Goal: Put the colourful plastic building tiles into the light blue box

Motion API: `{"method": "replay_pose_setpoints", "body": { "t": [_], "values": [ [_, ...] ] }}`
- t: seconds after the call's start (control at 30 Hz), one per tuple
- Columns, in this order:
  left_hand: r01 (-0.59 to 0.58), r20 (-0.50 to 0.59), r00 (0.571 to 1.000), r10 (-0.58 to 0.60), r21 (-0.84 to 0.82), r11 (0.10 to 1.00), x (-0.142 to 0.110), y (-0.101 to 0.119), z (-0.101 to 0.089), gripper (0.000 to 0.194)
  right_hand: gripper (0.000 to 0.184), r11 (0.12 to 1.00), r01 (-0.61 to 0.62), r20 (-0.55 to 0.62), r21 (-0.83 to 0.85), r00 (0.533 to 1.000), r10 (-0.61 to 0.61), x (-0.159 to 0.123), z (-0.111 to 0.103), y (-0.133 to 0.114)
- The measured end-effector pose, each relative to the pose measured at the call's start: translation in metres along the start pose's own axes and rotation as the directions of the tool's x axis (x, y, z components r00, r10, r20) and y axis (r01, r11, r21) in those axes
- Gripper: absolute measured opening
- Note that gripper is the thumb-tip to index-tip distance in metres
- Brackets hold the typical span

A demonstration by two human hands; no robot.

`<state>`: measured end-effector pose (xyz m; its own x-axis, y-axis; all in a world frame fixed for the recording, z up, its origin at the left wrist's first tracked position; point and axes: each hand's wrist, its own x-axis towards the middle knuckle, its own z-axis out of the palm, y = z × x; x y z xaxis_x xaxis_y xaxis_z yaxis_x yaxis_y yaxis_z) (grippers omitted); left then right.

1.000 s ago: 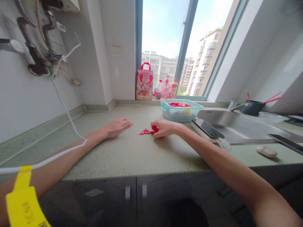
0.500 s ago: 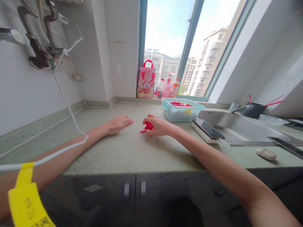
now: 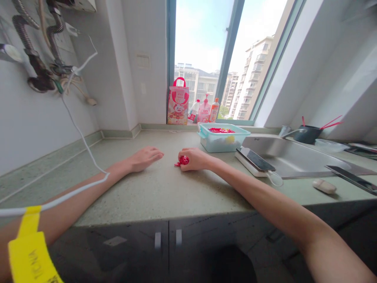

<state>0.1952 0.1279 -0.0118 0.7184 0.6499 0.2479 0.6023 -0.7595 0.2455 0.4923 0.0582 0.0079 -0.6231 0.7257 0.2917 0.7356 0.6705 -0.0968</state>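
On the pale green countertop (image 3: 159, 196), my right hand (image 3: 196, 158) curls its fingers round a small red thing with white marks (image 3: 184, 160). Part of it pokes out low on the left, at the counter's surface; the fingers cover the rest, and I cannot make out its kind. To the left, my left hand (image 3: 146, 158) lies palm down on the counter with its fingers stretched out, holding nothing. A gap of bare counter separates the two hands. Behind my right hand stands a light-blue plastic box (image 3: 219, 144) with many red pieces in it.
A phone (image 3: 255, 159) lies on a white block beside the steel sink (image 3: 291, 159). Further right are a beige object (image 3: 324, 186) and a dark flat object (image 3: 352, 179). A white cable (image 3: 73, 192) with a yellow tag (image 3: 32, 255) crosses my left forearm. Bottles (image 3: 204, 111) line the sill.
My right fingers have closed more tightly round the red thing, and less of it shows. My left hand keeps its place on the counter. The whole view has shifted slightly.
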Motion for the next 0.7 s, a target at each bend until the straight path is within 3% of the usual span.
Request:
{"method": "replay_pose_setpoints", "body": {
  "t": [0.13,0.3,0.5,0.6,0.7],
  "values": [
    [-0.003,0.005,1.000,0.003,0.006,1.000,0.001,0.000,-0.001,0.069,0.020,0.999,-0.015,-0.004,0.051,1.000,0.015,-0.002,-0.009,0.001],
    [0.005,0.010,1.000,-0.004,-0.004,1.000,0.001,0.005,-0.003,0.073,0.021,0.995,-0.012,0.073,0.100,0.997,0.004,-0.003,-0.014,0.004],
    [0.001,-0.003,1.000,-0.001,0.003,1.000,0.000,0.005,-0.003,0.073,0.027,0.999,0.033,0.086,0.027,0.996,-0.035,-0.004,-0.017,0.001],
    [-0.003,0.003,1.000,0.003,0.010,1.000,0.000,0.006,-0.003,0.071,0.031,0.998,0.050,-0.044,-0.039,0.998,-0.052,-0.005,-0.033,0.009],
    [0.001,0.016,1.000,-0.001,0.012,1.000,-0.001,0.008,-0.005,0.070,0.031,0.995,-0.062,-0.322,-0.076,0.946,0.034,-0.010,-0.063,0.035]
  ]
}}
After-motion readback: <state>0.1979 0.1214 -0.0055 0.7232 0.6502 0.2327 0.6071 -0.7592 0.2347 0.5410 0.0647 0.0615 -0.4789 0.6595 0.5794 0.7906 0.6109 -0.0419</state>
